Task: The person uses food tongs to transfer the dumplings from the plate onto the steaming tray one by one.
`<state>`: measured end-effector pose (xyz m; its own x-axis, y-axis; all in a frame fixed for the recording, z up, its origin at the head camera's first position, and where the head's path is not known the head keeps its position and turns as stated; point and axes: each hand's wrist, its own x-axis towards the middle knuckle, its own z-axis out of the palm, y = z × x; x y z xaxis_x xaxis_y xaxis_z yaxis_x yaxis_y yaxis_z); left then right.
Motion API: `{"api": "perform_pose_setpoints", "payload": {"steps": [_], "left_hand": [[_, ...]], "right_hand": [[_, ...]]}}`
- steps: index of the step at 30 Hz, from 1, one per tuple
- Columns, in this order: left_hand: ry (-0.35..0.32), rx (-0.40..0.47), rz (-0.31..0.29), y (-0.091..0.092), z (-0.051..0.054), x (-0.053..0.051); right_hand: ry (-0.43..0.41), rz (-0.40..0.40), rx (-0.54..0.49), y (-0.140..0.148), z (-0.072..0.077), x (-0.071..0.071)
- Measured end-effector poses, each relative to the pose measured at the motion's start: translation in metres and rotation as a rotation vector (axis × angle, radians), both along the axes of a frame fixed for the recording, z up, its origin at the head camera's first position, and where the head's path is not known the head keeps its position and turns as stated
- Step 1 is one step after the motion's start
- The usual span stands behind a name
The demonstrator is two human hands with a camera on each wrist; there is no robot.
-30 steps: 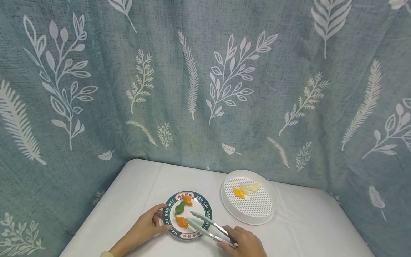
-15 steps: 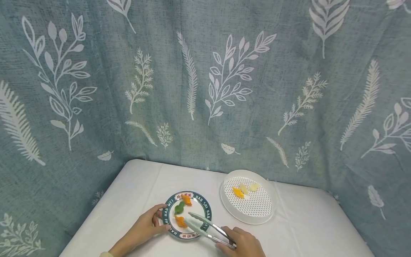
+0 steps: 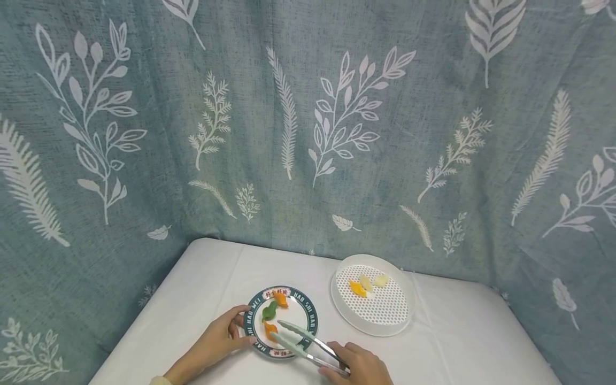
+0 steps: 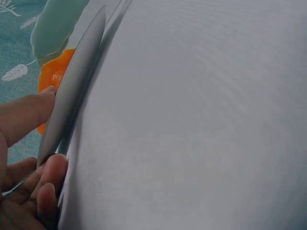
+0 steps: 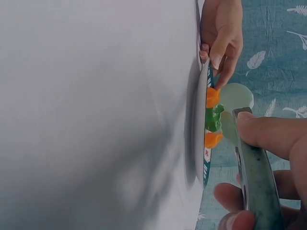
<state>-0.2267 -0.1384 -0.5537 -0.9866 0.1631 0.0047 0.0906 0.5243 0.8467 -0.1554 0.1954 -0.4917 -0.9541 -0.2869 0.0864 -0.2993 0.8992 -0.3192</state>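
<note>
My left hand (image 3: 216, 340) grips the left rim of a plate (image 3: 308, 308) with a dark green border, thumb over the edge and fingers at its side. On it lie two orange pieces, one at the back (image 3: 280, 299) and one in front (image 3: 270, 330), with a green piece (image 3: 269, 310) between. My right hand (image 3: 360, 364) holds metal tongs (image 3: 323, 347) with pale green tips, spread apart over the plate. The lower tip is at the front orange piece; whether it touches is unclear. In the left wrist view, my thumb (image 4: 29, 112) presses the rim beside an orange piece (image 4: 55, 72).
A round white tray (image 3: 409, 307) with a perforated base stands right of the plate, holding a yellow-orange piece (image 3: 357, 289) and two pale yellow pieces (image 3: 380, 280). A white cloth (image 3: 462, 331) covers the table. Patterned blue-green fabric (image 3: 289, 203) hangs behind and at the sides.
My right hand and the tongs have moved a little to the left. The front orange piece has turned and shifted slightly left. My left hand stays on the rim.
</note>
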Motion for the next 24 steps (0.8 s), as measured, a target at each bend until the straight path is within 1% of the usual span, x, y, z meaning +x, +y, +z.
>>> {"api": "perform_pose_setpoints", "payload": {"steps": [4, 11, 19, 24], "left_hand": [[-0.001, -0.005, 0.002, 0.0, 0.0, 0.0], [-0.003, -0.002, -0.003, 0.0, 0.0, 0.001], [-0.004, 0.002, -0.013, 0.0, -0.001, 0.0], [-0.003, 0.005, -0.013, -0.001, -0.001, 0.0]], "right_hand": [[-0.007, 0.017, 0.022, -0.003, -0.002, 0.001], [-0.075, 0.03, 0.054, -0.008, -0.005, -0.003], [-0.096, -0.002, 0.118, -0.017, -0.007, -0.009], [-0.089, 0.038, 0.115, -0.017, -0.008, -0.013]]}}
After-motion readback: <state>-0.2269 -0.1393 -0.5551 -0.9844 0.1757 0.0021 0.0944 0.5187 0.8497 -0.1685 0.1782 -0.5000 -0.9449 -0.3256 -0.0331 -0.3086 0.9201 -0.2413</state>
